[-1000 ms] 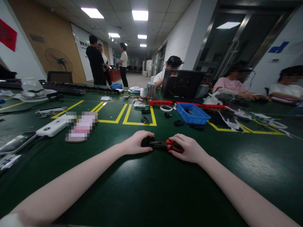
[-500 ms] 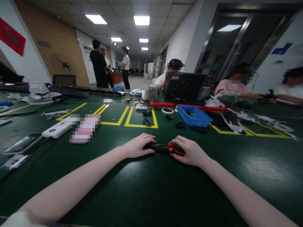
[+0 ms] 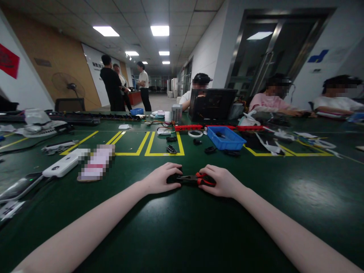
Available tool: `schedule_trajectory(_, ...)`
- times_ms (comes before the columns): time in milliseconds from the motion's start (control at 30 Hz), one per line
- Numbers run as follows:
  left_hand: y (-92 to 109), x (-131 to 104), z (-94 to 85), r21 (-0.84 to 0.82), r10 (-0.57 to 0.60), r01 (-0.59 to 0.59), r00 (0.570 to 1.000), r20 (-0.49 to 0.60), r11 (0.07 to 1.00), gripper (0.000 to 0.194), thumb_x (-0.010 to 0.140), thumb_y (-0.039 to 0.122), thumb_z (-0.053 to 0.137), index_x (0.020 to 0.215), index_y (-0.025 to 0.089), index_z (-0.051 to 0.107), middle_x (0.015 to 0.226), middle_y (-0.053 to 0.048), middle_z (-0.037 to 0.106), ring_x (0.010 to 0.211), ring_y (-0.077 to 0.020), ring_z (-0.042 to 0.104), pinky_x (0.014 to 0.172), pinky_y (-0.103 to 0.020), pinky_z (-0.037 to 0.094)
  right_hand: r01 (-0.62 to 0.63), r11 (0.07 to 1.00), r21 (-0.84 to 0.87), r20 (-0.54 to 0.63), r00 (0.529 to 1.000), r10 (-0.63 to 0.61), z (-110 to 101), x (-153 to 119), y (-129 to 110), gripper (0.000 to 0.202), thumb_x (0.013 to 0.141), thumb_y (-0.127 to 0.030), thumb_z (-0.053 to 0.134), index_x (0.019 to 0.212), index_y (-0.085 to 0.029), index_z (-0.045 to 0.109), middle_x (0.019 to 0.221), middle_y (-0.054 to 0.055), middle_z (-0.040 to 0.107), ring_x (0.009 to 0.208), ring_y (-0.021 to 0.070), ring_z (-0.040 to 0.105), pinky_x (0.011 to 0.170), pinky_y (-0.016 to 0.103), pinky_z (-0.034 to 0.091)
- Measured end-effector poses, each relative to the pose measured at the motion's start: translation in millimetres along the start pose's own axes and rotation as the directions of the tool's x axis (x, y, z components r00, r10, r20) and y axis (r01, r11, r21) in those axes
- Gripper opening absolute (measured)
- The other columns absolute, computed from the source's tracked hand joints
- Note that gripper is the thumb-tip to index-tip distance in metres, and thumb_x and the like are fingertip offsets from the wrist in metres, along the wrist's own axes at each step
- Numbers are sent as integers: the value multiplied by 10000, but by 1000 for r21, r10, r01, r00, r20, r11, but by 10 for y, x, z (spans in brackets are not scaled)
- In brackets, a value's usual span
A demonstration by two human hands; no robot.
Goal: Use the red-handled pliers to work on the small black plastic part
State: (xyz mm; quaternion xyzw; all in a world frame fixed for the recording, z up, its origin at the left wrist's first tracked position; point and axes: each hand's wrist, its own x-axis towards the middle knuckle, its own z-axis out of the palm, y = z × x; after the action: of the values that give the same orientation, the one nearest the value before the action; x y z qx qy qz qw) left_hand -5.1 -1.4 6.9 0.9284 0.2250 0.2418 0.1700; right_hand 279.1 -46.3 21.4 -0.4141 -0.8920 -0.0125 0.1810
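Red-and-black needle-nose pliers (image 3: 191,178) lie across the space between my hands, just above the green table. My right hand (image 3: 220,181) is closed around their handles at the right. The jaws point left and reach a small black part (image 3: 172,178), whose exact kind I cannot make out. My left hand (image 3: 162,179) curls its thumb and fingers around that black part, covering much of it. Whether the jaw tips grip the part or only touch it cannot be told. Beyond my hands lies a bunched black cable (image 3: 171,149) inside a yellow-taped outline.
A blue tray (image 3: 226,138) holding a dark item stands beyond my right hand. Black pieces (image 3: 210,150) and a white tape roll (image 3: 195,134) lie nearby. To the left are a phone (image 3: 96,163) and a white power strip (image 3: 66,163). Several people sit or stand farther back.
The whole view has shifted, so the table and both hands appear slightly farther left. The grip on the pliers and the black part looks the same.
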Motion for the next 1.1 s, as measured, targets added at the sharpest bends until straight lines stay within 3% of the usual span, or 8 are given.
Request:
schedule_trajectory(233,-28,-7,34,43,5,-6,1000,20,999,293,851,295,675,1137,241,635,1377,-86,540,1308,-267,472,1090,-476,411,19,1000,6,-30,999,-19,10,-21,3,357,790,-371,681,1082,-180,606,989,83,643,841,204,631,712,309,507)
schedule_trajectory(667,-36,-20,102,126,-39,30,997,65,992,278,908,357,580,1161,244,612,1405,-58,537,1354,-266,439,1125,-498,383,74,977,-201,-122,988,-100,115,-72,60,440,798,-459,660,1111,-153,612,1013,101,638,875,216,604,776,336,457)
schedule_trajectory(867,12,-29,86,149,-37,24,995,90,989,286,929,359,554,1191,253,599,1429,-52,516,1367,-260,425,1133,-492,378,47,973,-225,-148,986,-82,93,-73,12,443,738,-349,696,1124,-148,616,1065,114,629,927,230,585,779,334,450)
schedule_trajectory(1100,54,-12,57,164,5,-24,993,114,986,279,952,359,536,1199,243,591,1387,-63,553,1356,-253,433,1118,-472,400,54,961,-271,-130,987,-92,92,-52,-3,450,746,-221,680,1184,-155,601,1130,133,627,1069,274,537,928,423,404)
